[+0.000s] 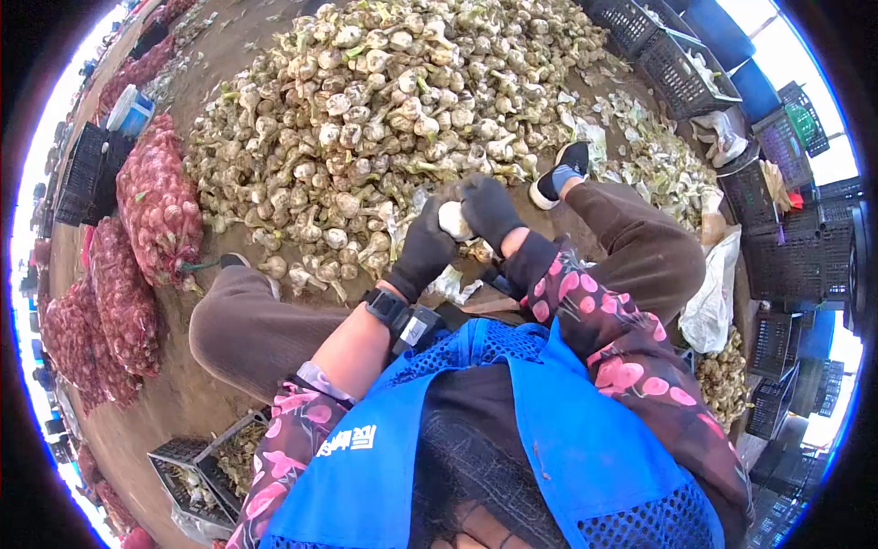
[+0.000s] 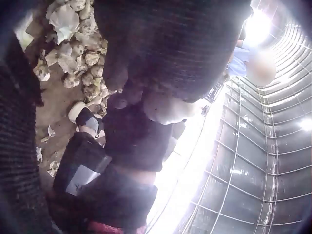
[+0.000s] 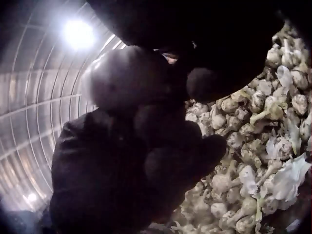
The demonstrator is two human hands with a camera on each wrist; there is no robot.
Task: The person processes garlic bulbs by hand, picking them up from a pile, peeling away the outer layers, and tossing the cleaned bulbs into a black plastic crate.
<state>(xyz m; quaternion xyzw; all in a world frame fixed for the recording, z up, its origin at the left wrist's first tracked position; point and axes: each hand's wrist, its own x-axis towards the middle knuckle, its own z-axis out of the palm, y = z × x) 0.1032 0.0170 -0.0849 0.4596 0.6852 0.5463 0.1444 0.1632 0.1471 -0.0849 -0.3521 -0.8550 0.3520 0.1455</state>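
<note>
A pale, round garlic bulb (image 1: 455, 221) sits between my two dark-gloved hands, above the near edge of a big garlic heap (image 1: 366, 119). My left hand (image 1: 423, 247) grips it from the left side. From the other side, the curled fingers of my right hand (image 1: 491, 212) hold it too. Seen from the left wrist, the bulb (image 2: 168, 109) shows white beneath the dark glove. In the right wrist view the bulb (image 3: 124, 78) is in shadow, and gloved fingers cover part of it.
Red net sacks of garlic (image 1: 157, 206) stand at the left. Black plastic crates (image 1: 686, 73) line the right side, with a white sack (image 1: 713, 288) nearer. Another crate (image 1: 197, 476) lies at lower left. Loose peelings (image 1: 649, 156) spread right of the heap, near my shoe (image 1: 558, 178).
</note>
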